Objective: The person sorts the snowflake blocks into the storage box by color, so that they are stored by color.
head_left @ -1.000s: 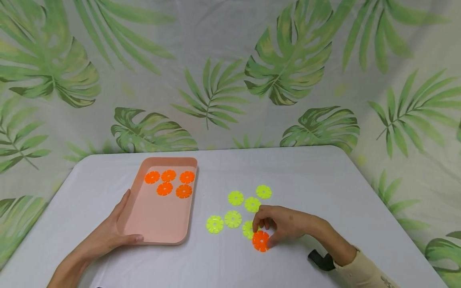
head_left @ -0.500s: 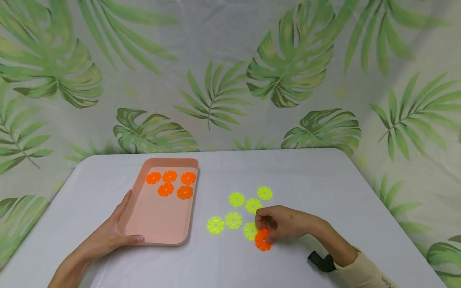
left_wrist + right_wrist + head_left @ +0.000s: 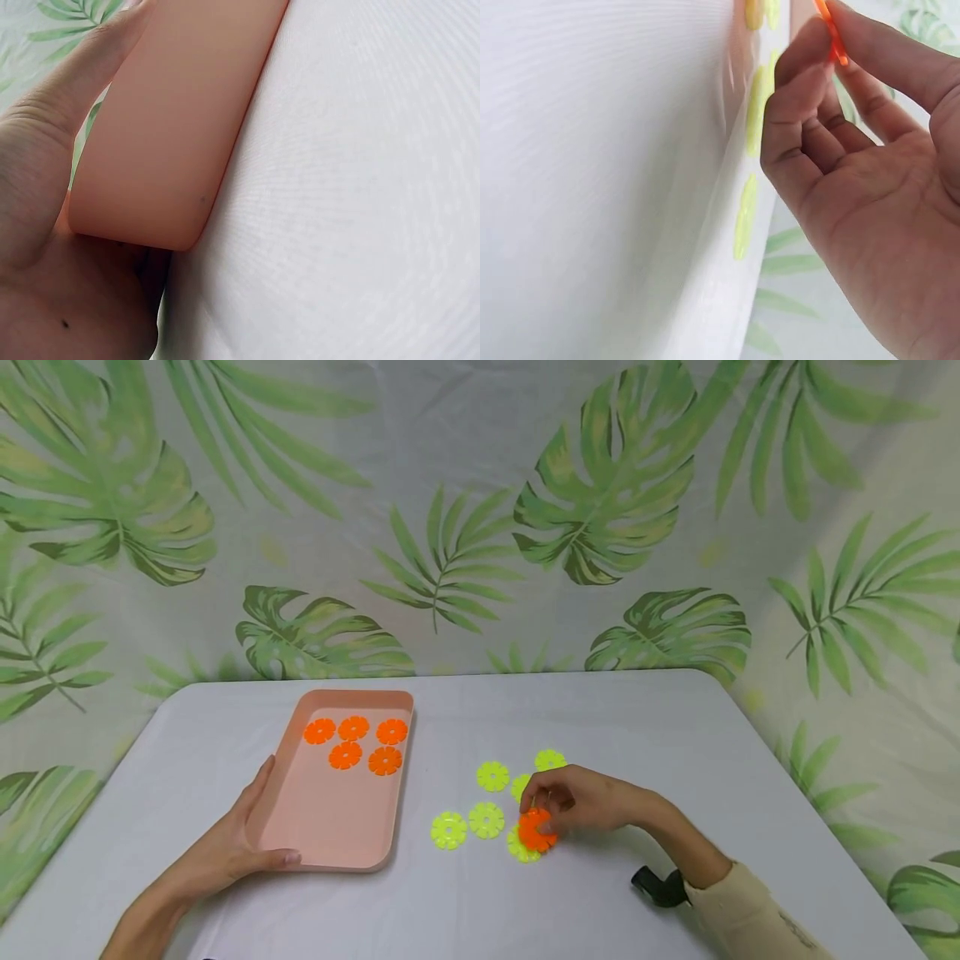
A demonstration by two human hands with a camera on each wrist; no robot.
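My right hand (image 3: pixel 588 797) pinches an orange notched plastic disc (image 3: pixel 534 832) between thumb and fingers. In the right wrist view that disc (image 3: pixel 834 36) shows edge-on at the fingertips. From the head it overlaps a yellow-green notched disc (image 3: pixel 522 852) on the table. Around it lie several more yellow-green discs (image 3: pixel 487 820), one partly covered by the right hand. My left hand (image 3: pixel 217 856) grips the near left corner of a pink tray (image 3: pixel 330 822), thumb along the front rim and fingers along the left side. Several orange discs (image 3: pixel 346 755) lie in the tray's far half.
The white-covered table (image 3: pixel 457 910) ends at a leaf-print cloth backdrop (image 3: pixel 465 643). A black strap-like piece (image 3: pixel 660 887) sticks out under the right sleeve (image 3: pixel 738 906). The tray's right wall (image 3: pixel 398 810) stands between its discs and the yellow-green ones.
My right hand has lifted the orange disc and carried it slightly away from me and left, over a yellow-green disc. The left hand and tray stay put.
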